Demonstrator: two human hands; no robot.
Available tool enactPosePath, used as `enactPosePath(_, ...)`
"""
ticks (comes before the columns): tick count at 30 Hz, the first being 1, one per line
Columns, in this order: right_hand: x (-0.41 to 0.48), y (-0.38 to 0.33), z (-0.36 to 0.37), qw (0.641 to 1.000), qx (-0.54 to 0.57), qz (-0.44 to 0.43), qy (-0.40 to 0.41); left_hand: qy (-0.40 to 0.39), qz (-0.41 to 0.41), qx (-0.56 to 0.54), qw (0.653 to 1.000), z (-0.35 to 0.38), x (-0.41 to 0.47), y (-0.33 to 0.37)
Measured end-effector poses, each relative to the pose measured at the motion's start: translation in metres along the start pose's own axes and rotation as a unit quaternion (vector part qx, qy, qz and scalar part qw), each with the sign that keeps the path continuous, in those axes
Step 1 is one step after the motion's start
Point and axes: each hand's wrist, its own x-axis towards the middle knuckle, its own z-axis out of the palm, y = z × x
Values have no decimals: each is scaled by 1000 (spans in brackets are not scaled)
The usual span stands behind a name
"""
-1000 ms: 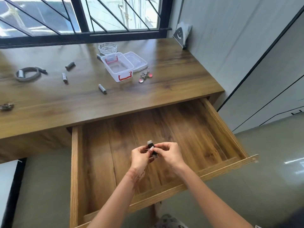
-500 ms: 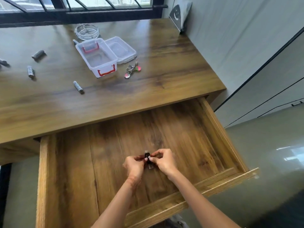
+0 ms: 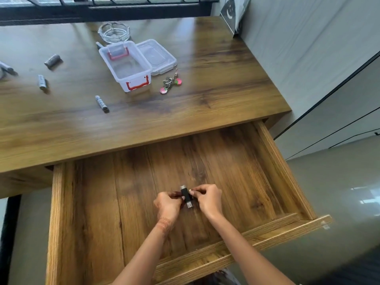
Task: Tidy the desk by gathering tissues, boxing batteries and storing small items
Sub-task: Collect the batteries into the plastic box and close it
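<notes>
The desk [image 3: 205, 112] has its drawer [image 3: 57, 212] pulled out. On the desk sit a clear box [image 3: 125, 65] with its lid [image 3: 157, 56] just beside it, a keyring [image 3: 170, 83] near them, and scattered batteries [image 3: 101, 103]. Over the drawer floor, the left hand [image 3: 168, 205] and right hand [image 3: 208, 199] both pinch a small black stick [image 3: 186, 195].

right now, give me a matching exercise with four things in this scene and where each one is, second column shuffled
Things:
1. small black stick with metal ends
2. clear plastic box with red handles
3. round clear glass ashtray
4. metal keyring with pink charms
Places:
A. on the wooden desk, behind the box
B. on the desk, right of the box
C. pinched between left hand and right hand over the open wooden drawer
D. on the desk, clear lid beside it
Pairs: 1-C, 2-D, 3-A, 4-B
</notes>
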Motion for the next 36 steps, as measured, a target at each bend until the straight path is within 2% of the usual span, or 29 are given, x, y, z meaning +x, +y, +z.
enactPosePath(8, -20, -2, -2, 998, -16, -57, 34, -15, 36, 6, 999, -22, -11, -15)
enactPosePath(13, -57, -5, -1, 986, -30, -155, 58, -30, 122, 12, 992, -43, -25, -32)
enactPosePath(19, -124, 5, 3, 953, -77, -282, 76, -33, 262, 86, 961, -83, -75, -47)
enactPosePath(23, -164, 22, 11, 929, -124, -338, 87, -26, 340, 169, 925, -110, -107, -66)
enactPosePath(28, -197, 53, 22, 885, -208, -404, 101, 33, 419, 259, 869, -135, -133, -105)
enactPosePath(33, -212, 84, 27, 849, -284, -435, 99, 75, 508, 376, 771, -150, -135, -152)
enactPosePath(36, -213, 93, 28, 832, -321, -441, 100, 86, 542, 411, 728, -156, -128, -170)
